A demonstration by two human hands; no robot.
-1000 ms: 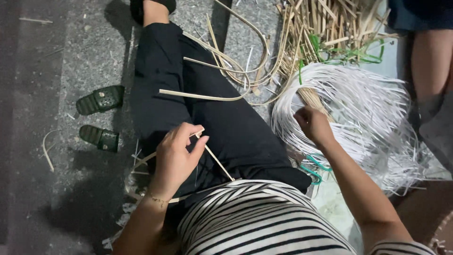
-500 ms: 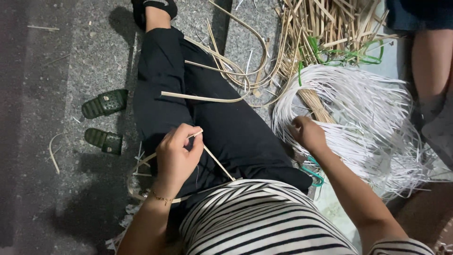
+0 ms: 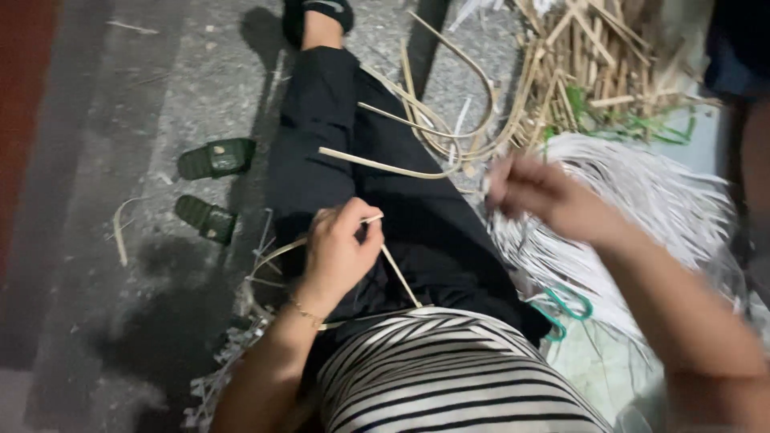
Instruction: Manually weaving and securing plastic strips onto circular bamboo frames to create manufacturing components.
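The left hand [image 3: 337, 252] has its grip clamped on a thin bamboo strip [image 3: 399, 277] over the lap. The strip's long axis runs from 10 to 4 o'clock, its free end toward the striped shirt [image 3: 449, 377]. The right hand [image 3: 533, 192] is blurred above the white strips [image 3: 642, 208] at 3 o'clock; I cannot tell how its grip stands. Held by one end only, the slender strip could bend, snap or slide out.

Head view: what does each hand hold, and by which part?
Left hand pinches a thin cane strip near its upper end. Right hand is blurred above the white strips; its grip cannot be told.
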